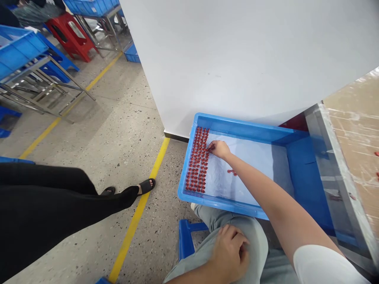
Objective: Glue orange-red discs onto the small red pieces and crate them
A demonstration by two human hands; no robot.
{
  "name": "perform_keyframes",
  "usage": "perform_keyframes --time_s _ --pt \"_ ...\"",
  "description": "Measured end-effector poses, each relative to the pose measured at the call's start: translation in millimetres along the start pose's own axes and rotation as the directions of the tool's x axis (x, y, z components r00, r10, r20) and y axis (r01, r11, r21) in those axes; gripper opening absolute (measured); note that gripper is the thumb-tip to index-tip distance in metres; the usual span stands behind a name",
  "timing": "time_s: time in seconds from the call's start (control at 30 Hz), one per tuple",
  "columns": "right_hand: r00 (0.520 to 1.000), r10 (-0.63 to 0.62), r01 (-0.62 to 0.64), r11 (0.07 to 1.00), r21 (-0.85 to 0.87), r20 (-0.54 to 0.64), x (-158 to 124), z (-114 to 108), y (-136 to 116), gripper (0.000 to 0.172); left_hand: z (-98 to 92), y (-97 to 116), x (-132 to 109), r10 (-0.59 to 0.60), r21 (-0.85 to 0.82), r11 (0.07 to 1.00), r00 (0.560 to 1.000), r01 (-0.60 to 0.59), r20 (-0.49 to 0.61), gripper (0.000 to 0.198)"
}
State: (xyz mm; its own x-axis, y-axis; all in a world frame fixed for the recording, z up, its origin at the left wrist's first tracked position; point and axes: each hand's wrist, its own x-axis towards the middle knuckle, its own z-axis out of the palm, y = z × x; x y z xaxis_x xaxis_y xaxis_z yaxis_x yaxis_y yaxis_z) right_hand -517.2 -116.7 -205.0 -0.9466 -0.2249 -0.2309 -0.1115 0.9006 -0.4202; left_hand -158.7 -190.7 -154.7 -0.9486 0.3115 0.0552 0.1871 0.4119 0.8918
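Note:
My right hand point(219, 149) reaches into a blue plastic tray point(237, 122), its fingertips pinched on a small dark red piece point(209, 149) at the inner edge of the rows. Several close rows of such small red pieces point(195, 169) stand along the tray's left end. A few loose red pieces point(232, 172) lie on the white lining point(251, 157) under my forearm, which partly hides that area. On my grey-trousered knee rests my left hand point(229, 252), fingers loosely curled and apart from the thumb, holding nothing.
A white panel point(237, 59) rises behind the tray. To the right is a brown work surface point(352, 126) under clear film. A person in black trousers point(59, 205) stands at left. Blue bins point(20, 51) on metal stands and a red stool point(71, 35) are farther back.

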Motion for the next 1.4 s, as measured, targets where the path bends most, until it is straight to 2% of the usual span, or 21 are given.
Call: perform_keyframes --time_s 0.1,0.2,0.3,0.4,0.47,0.53,0.73,0.9,1.07,1.27,1.4 --pt "1.000 -0.022 0.023 0.999 -0.026 0.016 -2 -8 1 0.017 -0.9 1 0 -0.060 -0.072 0.995 0.998 0.062 0.030 0.039" --pt "0.999 -0.029 0.030 0.998 -0.053 0.029 -12 -26 14 0.022 -1.7 1 0 -0.076 -0.083 0.993 0.996 0.080 0.042 0.038" --pt "0.994 -0.023 0.032 0.997 -0.076 0.105 -37 -49 40 0.028 -2.8 1 -1 -0.078 -0.090 0.993 0.996 0.080 0.035 0.035" --pt "0.980 -0.009 0.026 0.996 -0.082 0.199 -74 -61 68 0.043 -4.3 1 0 -0.077 -0.085 0.993 0.996 0.081 0.041 0.035" --pt "0.975 0.015 0.005 0.996 -0.087 0.221 -98 -59 81 0.051 -5.0 1 0 -0.076 -0.092 0.993 0.996 0.080 0.049 0.035" --pt "0.975 0.038 -0.018 0.996 -0.089 0.219 -116 -51 89 0.050 -5.1 1 1 -0.071 -0.107 0.991 0.996 0.077 0.054 0.034" --pt "0.983 0.090 -0.081 0.995 -0.060 0.160 -131 -25 94 0.019 -4.2 1 0 -0.076 -0.104 0.991 0.995 0.083 0.066 0.033" --pt "0.988 0.107 -0.100 0.993 -0.067 0.108 -120 -23 94 0.016 -4.7 2 -1 -0.085 -0.108 0.990 0.994 0.092 0.070 0.034" --pt "0.996 0.078 -0.075 0.994 -0.082 0.038 -74 -25 85 0.018 -3.9 2 -1 -0.079 -0.114 0.990 0.995 0.085 0.059 0.035" --pt "0.999 -0.029 0.031 0.994 -0.101 0.025 -3 -19 51 0.022 -3.3 -1 0 -0.071 -0.106 0.991 0.996 0.076 0.045 0.037" --pt "0.989 -0.123 0.131 0.985 -0.113 0.077 21 -10 24 0.024 -4.1 -1 2 -0.073 -0.106 0.992 0.997 0.075 0.021 0.037"
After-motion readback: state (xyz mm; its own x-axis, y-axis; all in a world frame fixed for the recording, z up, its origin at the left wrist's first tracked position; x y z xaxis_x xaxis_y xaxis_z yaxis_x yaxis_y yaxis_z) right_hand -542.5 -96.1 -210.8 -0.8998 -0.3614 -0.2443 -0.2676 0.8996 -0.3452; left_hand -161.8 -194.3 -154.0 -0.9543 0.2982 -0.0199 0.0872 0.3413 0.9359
